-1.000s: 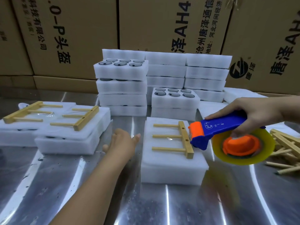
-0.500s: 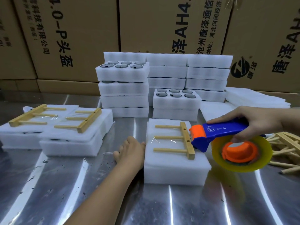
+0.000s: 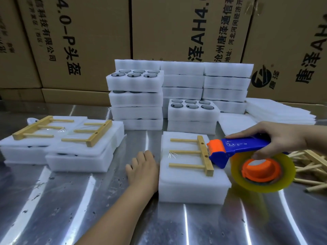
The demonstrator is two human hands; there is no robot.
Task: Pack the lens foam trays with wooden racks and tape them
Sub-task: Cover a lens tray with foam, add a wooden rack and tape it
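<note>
A white foam tray stack [image 3: 191,184] lies in the middle of the steel table with a wooden rack [image 3: 200,153] on top. My left hand [image 3: 142,169] rests on the table against the stack's left side, fingers flat. My right hand [image 3: 276,137] grips the blue handle of a tape dispenser [image 3: 240,148]. Its orange head touches the rack's crossbar at the stack's right edge. The yellow tape roll [image 3: 263,172] hangs to the right of the stack.
Two taped packs with racks [image 3: 76,144] lie at the left. Stacks of foam trays with lenses [image 3: 136,96] stand behind, against cardboard boxes [image 3: 159,29]. Loose wooden racks [image 3: 311,165] are piled at the right, flat foam sheets [image 3: 279,112] behind them.
My left hand has moved right until it lies against the stack's left side. The tape dispenser has come closer, and its head has reached the rack's crossbar.
</note>
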